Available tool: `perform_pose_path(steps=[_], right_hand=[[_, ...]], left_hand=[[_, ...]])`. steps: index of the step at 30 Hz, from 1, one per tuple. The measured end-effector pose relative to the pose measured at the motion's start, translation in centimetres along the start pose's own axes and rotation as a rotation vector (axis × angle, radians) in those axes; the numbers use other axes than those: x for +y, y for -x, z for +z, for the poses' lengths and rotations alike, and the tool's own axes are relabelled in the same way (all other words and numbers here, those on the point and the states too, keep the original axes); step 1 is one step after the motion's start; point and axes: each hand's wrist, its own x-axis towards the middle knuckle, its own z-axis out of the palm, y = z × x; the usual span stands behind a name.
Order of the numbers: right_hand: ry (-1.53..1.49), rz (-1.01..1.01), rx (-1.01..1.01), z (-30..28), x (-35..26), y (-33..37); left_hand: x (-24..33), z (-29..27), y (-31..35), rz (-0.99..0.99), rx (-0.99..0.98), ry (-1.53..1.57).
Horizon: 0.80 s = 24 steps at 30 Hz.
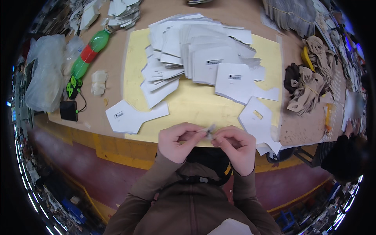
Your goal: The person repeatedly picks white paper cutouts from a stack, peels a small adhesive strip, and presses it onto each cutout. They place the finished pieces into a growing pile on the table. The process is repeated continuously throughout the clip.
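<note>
My left hand (177,141) and my right hand (238,148) meet at the table's front edge, both closed in a pinch. Between their fingertips is a small greyish scrap (211,129), too blurred to name. Left of my hands lies a white cut-out piece (129,118) with a small printed label on it. On the right, beside my right hand, another white cut-out piece (256,124) has a yellowish rectangle near its middle. Ahead, a fanned pile of such white pieces (196,43) covers much of the yellow sheet (188,107). One labelled piece (232,80) overlaps the pile's right front.
A green bottle (98,40) with a red band, a clear plastic bag (46,74) and a black box (69,111) with a cable are at left. Bundled beige pieces (309,88) lie right. A grey tied stack (291,15) stands far right. Another person (344,156) is at right.
</note>
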Motion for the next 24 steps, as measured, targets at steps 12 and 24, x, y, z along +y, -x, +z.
perform_pose_path(steps=[12, 24], right_hand=[[0.412, -0.333, -0.146, -0.6, -0.2, -0.7], [0.413, -0.299, -0.028, 0.2, -0.4, 0.0]], left_hand=[[0.5, 0.4, 0.0, 0.202, -0.108, -0.02], [0.0, 1.5, 0.1, 0.0, 0.077, 0.074]])
